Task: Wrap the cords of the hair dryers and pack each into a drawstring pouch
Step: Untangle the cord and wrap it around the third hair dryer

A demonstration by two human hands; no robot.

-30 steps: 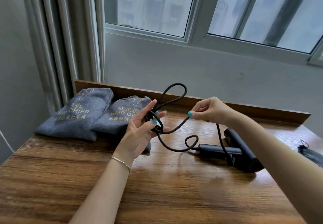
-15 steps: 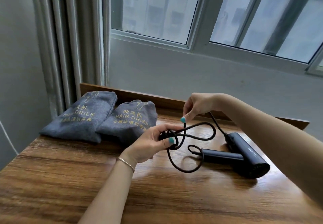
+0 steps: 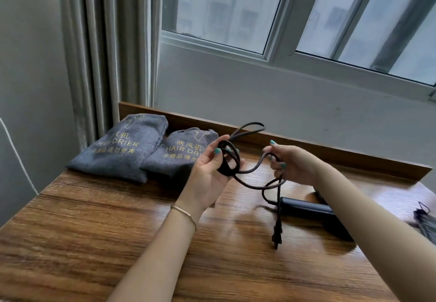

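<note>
The dryer (image 3: 306,208) shows only its handle; the right forearm (image 3: 368,209) hides the head. The plug (image 3: 276,233) hanging from the cord (image 3: 250,185) is smeared by motion, its prongs unreadable. The left hand (image 3: 207,174) covers the corner of the nearer pouch (image 3: 179,157), cutting its gold lettering short. At the right edge a dark item (image 3: 425,222) is cropped and too blurred to identify. Both elbows fall outside the bottom edge.
</note>
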